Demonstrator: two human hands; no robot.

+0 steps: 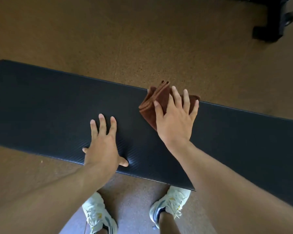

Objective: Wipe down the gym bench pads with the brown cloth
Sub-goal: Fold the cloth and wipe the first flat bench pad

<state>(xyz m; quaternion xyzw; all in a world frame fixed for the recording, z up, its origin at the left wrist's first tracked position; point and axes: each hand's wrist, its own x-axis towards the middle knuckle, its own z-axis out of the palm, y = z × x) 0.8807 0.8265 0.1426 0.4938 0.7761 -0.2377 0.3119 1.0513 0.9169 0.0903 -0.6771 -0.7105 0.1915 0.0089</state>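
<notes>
The brown speckled floor (142, 39) filled the view, and the black bench pad (49, 107) ran across it from left to lower right, its right end cut off by the frame edge. No container was in view. The left hand (101, 146) lay flat on the pad's near half, fingers spread wide and holding nothing. The right hand (174, 122) pressed flat, fingers splayed, on the folded brown cloth (150, 105), which sat at the pad's far edge, one corner overhanging. Two white shoes (98, 215) stood below. A dark, blurred frame (274, 19) occupied the upper right corner.
</notes>
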